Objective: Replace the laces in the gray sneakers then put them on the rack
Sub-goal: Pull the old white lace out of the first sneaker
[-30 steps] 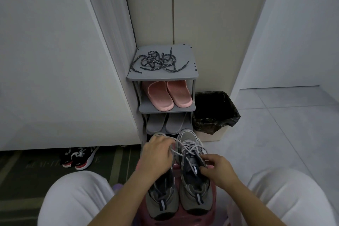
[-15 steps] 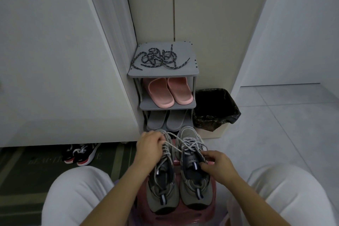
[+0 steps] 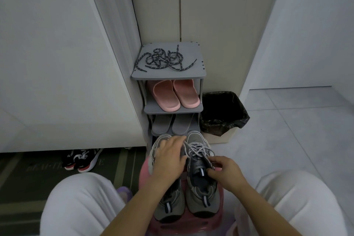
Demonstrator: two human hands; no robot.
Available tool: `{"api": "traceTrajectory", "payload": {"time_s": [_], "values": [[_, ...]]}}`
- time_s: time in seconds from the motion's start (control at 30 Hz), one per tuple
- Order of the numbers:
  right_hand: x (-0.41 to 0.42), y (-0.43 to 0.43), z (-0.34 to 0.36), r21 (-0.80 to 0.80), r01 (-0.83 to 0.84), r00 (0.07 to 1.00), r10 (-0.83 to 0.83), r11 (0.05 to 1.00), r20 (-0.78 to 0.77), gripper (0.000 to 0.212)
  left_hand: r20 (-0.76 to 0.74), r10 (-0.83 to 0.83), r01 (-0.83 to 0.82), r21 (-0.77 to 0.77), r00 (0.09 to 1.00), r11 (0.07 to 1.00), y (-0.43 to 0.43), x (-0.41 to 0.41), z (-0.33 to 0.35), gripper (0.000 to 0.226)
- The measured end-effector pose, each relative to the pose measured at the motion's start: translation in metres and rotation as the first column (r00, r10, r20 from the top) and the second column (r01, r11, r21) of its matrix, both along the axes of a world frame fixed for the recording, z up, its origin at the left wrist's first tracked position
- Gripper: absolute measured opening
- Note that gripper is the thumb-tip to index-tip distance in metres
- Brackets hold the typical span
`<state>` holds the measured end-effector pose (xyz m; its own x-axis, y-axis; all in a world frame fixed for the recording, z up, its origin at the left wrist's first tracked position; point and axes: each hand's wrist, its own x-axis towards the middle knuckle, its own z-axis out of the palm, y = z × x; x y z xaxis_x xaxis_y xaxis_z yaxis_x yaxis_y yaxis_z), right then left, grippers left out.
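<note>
Two gray sneakers stand side by side on a pink stool [image 3: 183, 224] between my knees, toes pointing at the rack. My left hand [image 3: 169, 161] lies over the laces of the left sneaker [image 3: 166, 209], fingers closed on them. My right hand [image 3: 224, 173] pinches the tongue and lace of the right sneaker [image 3: 201, 195], whose light gray laces [image 3: 197, 148] are threaded. A tangle of dark speckled laces [image 3: 164, 59] lies on the top shelf of the gray shoe rack [image 3: 168, 75].
Pink slippers [image 3: 173, 95] fill the rack's second shelf and gray slippers [image 3: 172, 124] the third. A bin with a black bag [image 3: 222, 113] stands right of the rack. Black and red sneakers [image 3: 82, 159] lie on the mat at left. White walls close both sides.
My left hand has slid down over the left sneaker's laces and covers them now. My right hand has shifted slightly on the right sneaker's tongue. The camera has tilted a little.
</note>
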<state>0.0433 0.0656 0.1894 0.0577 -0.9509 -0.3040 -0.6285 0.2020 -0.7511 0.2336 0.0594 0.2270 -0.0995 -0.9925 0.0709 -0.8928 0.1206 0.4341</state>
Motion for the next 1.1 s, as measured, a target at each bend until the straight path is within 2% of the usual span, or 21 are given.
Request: {"api": "traceTrajectory", "payload": {"time_s": [0.23, 0.47, 0.7, 1.1], "values": [[0.000, 0.000, 0.000, -0.010, -0.004, 1.000, 0.004, 1.000, -0.007, 0.048, 0.090, -0.083, 0.079, 0.048, 0.992, 0.996, 0.002, -0.002, -0.002, 0.016], [0.000, 0.000, 0.000, -0.018, 0.014, 1.000, -0.013, 1.000, 0.014, 0.047, 0.104, -0.038, 0.036, 0.017, 0.994, 0.999, -0.001, 0.010, 0.000, 0.014], [0.000, 0.001, 0.000, -0.015, 0.019, 1.000, -0.019, 1.000, 0.020, 0.048, 0.027, 0.106, -0.107, 0.028, 0.994, 0.994, 0.007, 0.002, 0.001, 0.010], [0.001, 0.002, 0.004, -0.002, 0.002, 1.000, -0.002, 1.000, 0.010, 0.049, -0.033, 0.309, -0.299, 0.171, 0.950, 0.939, 0.001, -0.010, -0.002, 0.009]]}}
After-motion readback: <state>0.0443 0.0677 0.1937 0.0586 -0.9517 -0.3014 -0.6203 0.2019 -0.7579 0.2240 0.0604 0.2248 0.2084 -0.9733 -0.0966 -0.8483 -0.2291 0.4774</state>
